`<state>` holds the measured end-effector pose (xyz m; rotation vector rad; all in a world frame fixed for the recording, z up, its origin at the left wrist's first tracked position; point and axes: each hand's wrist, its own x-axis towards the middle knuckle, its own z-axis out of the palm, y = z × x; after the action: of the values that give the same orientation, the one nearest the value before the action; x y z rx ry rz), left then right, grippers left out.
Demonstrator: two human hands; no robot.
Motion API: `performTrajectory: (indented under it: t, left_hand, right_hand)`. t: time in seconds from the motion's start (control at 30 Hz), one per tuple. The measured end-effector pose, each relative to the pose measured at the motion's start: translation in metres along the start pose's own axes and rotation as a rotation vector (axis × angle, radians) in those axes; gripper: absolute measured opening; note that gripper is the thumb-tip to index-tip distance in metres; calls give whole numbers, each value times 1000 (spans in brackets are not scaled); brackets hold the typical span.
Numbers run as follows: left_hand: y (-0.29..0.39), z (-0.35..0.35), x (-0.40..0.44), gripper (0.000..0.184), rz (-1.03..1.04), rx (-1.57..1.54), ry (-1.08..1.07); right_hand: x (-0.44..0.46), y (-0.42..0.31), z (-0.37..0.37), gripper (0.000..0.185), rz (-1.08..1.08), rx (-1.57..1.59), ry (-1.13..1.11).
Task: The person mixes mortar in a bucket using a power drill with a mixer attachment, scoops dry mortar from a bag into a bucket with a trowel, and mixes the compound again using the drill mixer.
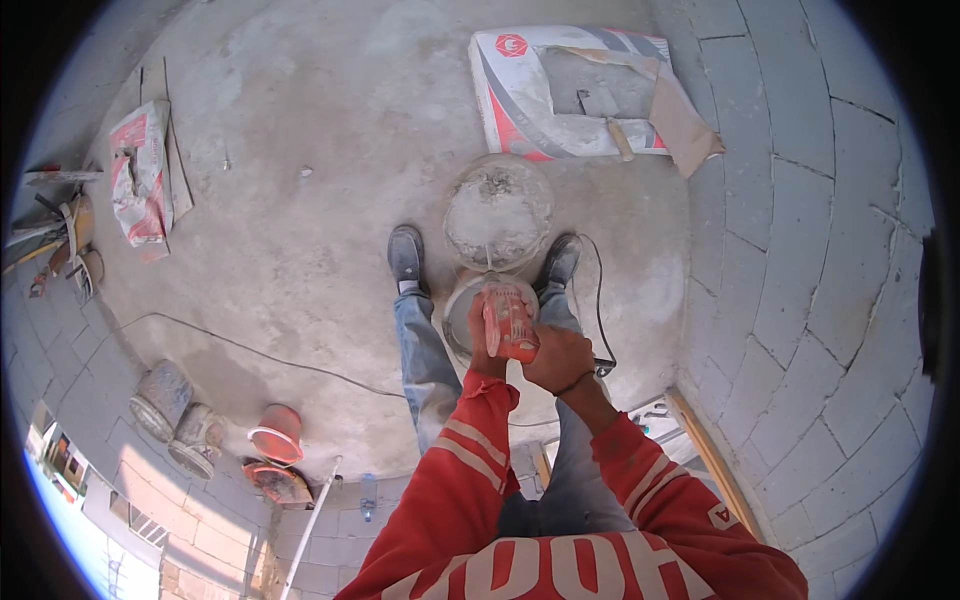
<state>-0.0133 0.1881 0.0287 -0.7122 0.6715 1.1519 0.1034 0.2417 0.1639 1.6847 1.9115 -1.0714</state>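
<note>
A red power drill [511, 322] is held between my two hands, seen from above over a grey bucket [457, 322]. My left hand [481, 328] is wrapped round its left side. My right hand [560, 358] grips its rear right side, near a black cord [599, 290]. The drill and hands hide the working end and much of the bucket. Just beyond stands a second round bucket [498, 215] with pale, wet-looking material in it, between my shoes.
An opened bag of powder [505, 90] with a trowel [620, 138] lies ahead on the concrete floor. Another torn bag [140, 175] is at left. Dirty buckets [160, 400] and a red bucket [277, 434] stand lower left. A cable [270, 355] crosses the floor; a block wall [800, 250] rises right.
</note>
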Motion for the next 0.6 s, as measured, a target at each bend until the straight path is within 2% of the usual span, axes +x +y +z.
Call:
performTrajectory:
  t: [0.13, 0.23, 0.3, 0.37, 0.43, 0.5, 0.6]
  left_hand:
    - [24, 22, -28, 43, -41, 149, 208]
    - [59, 24, -55, 36, 319, 763, 703]
    - [100, 78, -107, 35, 311, 611, 453]
    - [118, 135, -156, 37, 294, 550, 67]
    - [121, 202, -193, 43, 314, 572, -469]
    - [109, 242, -220, 65, 222, 385, -802]
    - [71, 301, -232, 88, 314, 24, -1112]
  right_hand:
    - [-1, -8, -3, 33, 8, -43, -3]
    - [-4, -2, -1, 34, -14, -79, -8]
    - [-5, -4, 0, 34, 4, -107, -40]
    - [-7, -5, -2, 33, -10, -107, -41]
    - [-7, -1, 0, 33, -11, -100, -71]
    - [-11, 1, 4, 32, -21, -88, -63]
    - [-6, -7, -1, 31, -34, -110, -67]
